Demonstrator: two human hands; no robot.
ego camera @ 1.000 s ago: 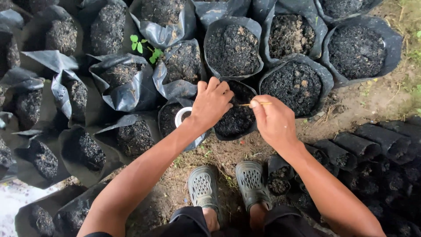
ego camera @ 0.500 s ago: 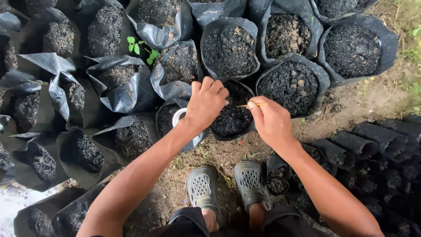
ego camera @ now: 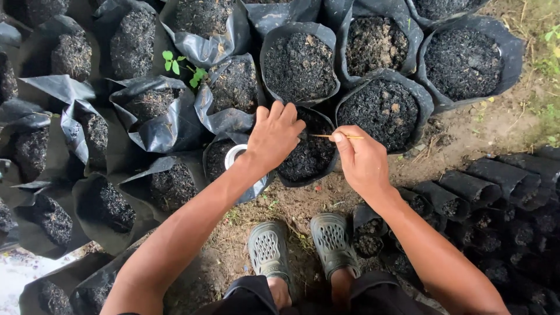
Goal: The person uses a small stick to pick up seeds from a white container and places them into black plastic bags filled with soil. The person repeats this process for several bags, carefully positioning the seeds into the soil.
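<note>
I see my left hand [ego camera: 274, 137] lying knuckles-up over the near rim of a black soil bag [ego camera: 309, 154], fingers curled down; whether they grip anything, I can't tell. My right hand [ego camera: 363, 160] pinches a thin stick [ego camera: 337, 136] between thumb and forefinger, level above that soil. A white cup [ego camera: 233, 155] sits half-hidden behind my left wrist. Grey clogs [ego camera: 300, 248] below.
</note>
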